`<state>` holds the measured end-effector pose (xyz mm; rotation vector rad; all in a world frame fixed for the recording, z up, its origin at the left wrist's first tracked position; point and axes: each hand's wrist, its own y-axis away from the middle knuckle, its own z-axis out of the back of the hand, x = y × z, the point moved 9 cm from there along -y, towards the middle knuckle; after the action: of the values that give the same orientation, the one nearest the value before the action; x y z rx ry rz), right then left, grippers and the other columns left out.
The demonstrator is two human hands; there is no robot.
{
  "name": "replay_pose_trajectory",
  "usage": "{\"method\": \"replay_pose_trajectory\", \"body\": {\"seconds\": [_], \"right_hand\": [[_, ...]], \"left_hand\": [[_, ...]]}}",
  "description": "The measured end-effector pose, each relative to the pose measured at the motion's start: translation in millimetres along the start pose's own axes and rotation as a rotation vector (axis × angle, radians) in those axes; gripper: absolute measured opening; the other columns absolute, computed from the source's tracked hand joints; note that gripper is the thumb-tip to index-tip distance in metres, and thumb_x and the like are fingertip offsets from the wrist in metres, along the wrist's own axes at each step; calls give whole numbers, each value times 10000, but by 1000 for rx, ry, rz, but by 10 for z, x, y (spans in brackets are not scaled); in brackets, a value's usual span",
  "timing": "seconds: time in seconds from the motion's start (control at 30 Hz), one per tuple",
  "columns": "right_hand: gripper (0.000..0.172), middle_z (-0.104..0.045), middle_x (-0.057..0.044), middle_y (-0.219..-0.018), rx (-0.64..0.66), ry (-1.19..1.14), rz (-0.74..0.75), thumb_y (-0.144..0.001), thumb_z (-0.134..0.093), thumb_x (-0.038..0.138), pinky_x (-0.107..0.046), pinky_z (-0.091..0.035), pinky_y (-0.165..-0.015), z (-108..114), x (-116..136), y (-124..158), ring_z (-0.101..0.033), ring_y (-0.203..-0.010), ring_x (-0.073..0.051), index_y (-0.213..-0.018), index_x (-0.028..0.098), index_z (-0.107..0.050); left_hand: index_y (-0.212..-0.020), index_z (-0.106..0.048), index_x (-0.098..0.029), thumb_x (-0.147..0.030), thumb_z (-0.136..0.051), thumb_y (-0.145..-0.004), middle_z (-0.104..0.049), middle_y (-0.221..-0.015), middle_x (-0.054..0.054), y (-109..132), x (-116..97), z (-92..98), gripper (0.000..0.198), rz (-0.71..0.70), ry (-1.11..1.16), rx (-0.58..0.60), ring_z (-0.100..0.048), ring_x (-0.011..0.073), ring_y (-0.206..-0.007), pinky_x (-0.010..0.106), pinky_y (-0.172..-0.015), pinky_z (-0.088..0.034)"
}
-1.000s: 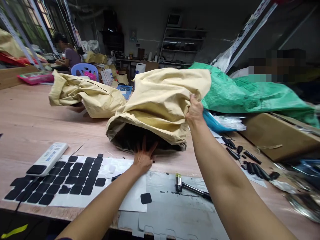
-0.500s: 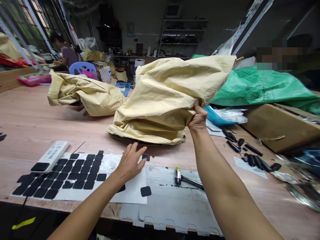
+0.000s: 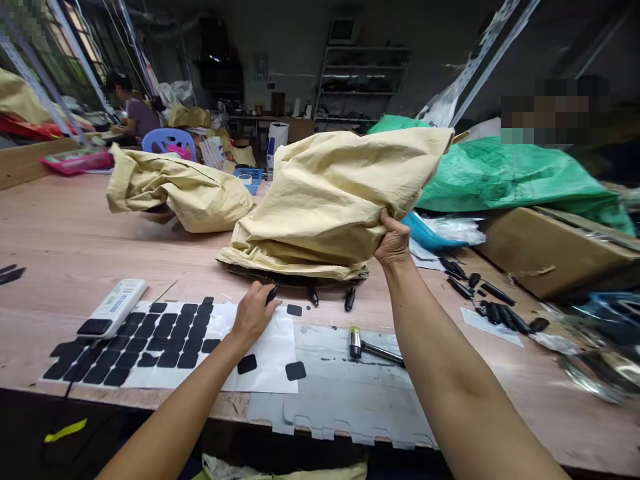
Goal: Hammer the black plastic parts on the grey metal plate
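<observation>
My right hand (image 3: 394,241) grips a fold of a large tan sack (image 3: 330,193) and holds its far end up off the wooden table (image 3: 65,247). The sack's dark mouth lies on the table facing me. Two small black cylindrical parts (image 3: 349,299) lie just outside the mouth. My left hand (image 3: 253,311) rests at the mouth with fingers curled round another small black part (image 3: 271,294). A white sheet (image 3: 273,343) covered with black square pads (image 3: 150,333) lies under my left wrist.
A second tan sack (image 3: 175,190) lies at the back left. A green sack (image 3: 510,177) and a cardboard box (image 3: 555,253) sit on the right, with black parts (image 3: 495,310) beside them. A small hammer (image 3: 373,347) and a white remote (image 3: 113,307) lie near me. A seated person (image 3: 133,113) works far left.
My left hand came out of the sack's mouth and drew back, now closing on a black part. The sack's raised end tipped higher, then eased down, and black parts now lie outside the mouth.
</observation>
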<state>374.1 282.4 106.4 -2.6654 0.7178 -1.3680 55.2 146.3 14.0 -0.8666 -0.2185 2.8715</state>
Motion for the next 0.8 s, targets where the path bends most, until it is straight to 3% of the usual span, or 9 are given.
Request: {"method": "replay_pose_trajectory", "body": {"seconds": [0.1,0.17,0.27,0.33,0.43,0.5,0.57,0.73,0.8], "right_hand": [[290,-726,9,-857,2,-37,3,-608,-754,343,-399,-566,-914,28,17,67,-660,-1035,-239,-863,226,-680],[314,-728,12,-884,30,-35,33,-611,-752,363,-385,-558,-918,76,50,110,-653,-1056,-230,-886,230,-676],[352,-726,8,-957,113,33,55,-628,-742,384,-373,-553,-899,166,69,180,-642,-1080,-223,-941,243,-666],[373,-722,0,-977,149,91,32,-630,-735,389,-368,-553,-875,234,34,232,-641,-1078,-226,-966,246,-659],[411,-722,-12,-981,160,157,17,-620,-715,410,-364,-540,-871,327,0,316,-637,-1075,-233,-991,245,-655],[451,-717,-20,-1037,173,244,44,-628,-689,443,-370,-511,-918,394,36,382,-618,-1108,-238,-1032,244,-654],[503,-692,-40,-1142,177,457,42,-652,-672,478,-385,-464,-980,539,83,470,-582,-1164,-249,-1092,234,-649],[602,-686,-157,-1105,-80,1463,-386,-607,-753,500,-425,-490,-864,1571,125,868,-627,-1040,-317,-1115,188,-668],[531,-705,-146,-990,-24,1623,-540,-624,-750,447,-391,-512,-766,1792,62,1053,-663,-914,-295,-1081,185,-681]], "left_hand": [[-1017,-647,-188,-312,-656,-820,-560,-939,57,-207,-84,-163,233,41,-28,-12,-595,217,-835,326,-739,-497],[-915,-639,-188,-347,-615,-848,-560,-900,57,-247,-78,-111,174,44,-30,-86,-584,221,-823,337,-736,-491],[-946,-609,-177,-334,-590,-839,-575,-966,96,-251,129,322,192,103,-73,-403,-553,280,-971,406,-852,-467],[-1143,-552,-138,-281,-673,-730,-551,-1138,153,-294,371,635,454,212,-125,-580,-483,343,-1130,470,-967,-406],[-1373,-405,-153,-272,-724,-654,-494,-1304,170,-610,672,731,796,282,-104,-440,-431,377,-1217,494,-1016,-361],[-1352,-459,-206,-312,-684,-710,-535,-1259,145,-793,800,662,689,316,-91,-284,-463,379,-1169,491,-970,-389],[-1239,-565,-231,-308,-617,-767,-572,-1174,134,-861,877,620,481,356,-114,-229,-480,384,-1114,487,-913,-414],[-960,-652,-195,-192,-576,-744,-554,-1106,139,-787,867,503,229,319,-158,-257,-464,362,-1081,442,-876,-426],[-908,-648,-179,-156,-587,-710,-515,-1202,148,-744,828,488,209,301,-152,-301,-443,362,-1121,426,-886,-420]]}}
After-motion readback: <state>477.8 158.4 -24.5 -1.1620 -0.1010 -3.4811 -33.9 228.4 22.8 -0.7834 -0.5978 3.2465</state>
